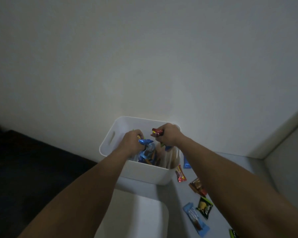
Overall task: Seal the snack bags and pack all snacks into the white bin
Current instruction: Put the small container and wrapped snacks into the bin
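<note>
From the head camera, the white bin [110, 143] is sitting at the far edge of the pale surface [218, 169], against the wall [144, 57]. Both hands are reaching over its open top. The left hand [132, 140] is clenching a blue snack packet [145, 142]; the right hand [169, 134] is gripping a red snack packet [156, 131], with other wrappers poking out below its fist. More blue packets [147, 156] are lying inside the bin. Toward the surface's right edge, loose snacks are waiting: a small red packet [180, 174], a brown-red packet [197, 186], a dark green packet [205, 207] and a light blue bar [195, 219].
</note>
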